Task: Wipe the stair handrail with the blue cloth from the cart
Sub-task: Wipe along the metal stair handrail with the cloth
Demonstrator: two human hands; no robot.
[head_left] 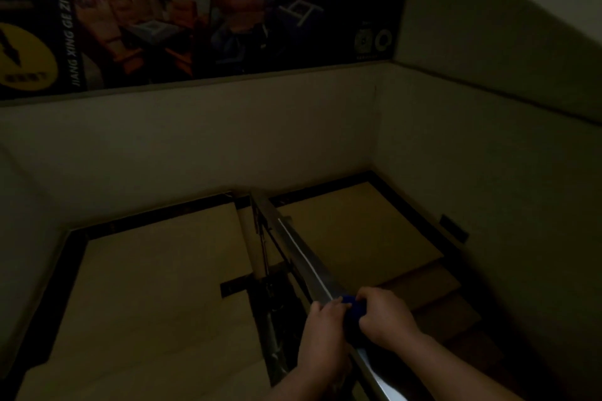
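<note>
1. Your left hand (325, 319) and right hand (381, 312) both clench the crumpled blue cloth (351, 311).
2. The cloth wraps the sloping polished metal handrail (303, 257), probably so that all its sides get wiped.

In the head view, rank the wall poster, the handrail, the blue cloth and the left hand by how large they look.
1. wall poster, largest by far.
2. handrail, long but thin.
3. left hand; nearness to the camera enlarges it.
4. blue cloth, mostly hidden between the left hand and right hand, so its true size is uncertain.
</note>
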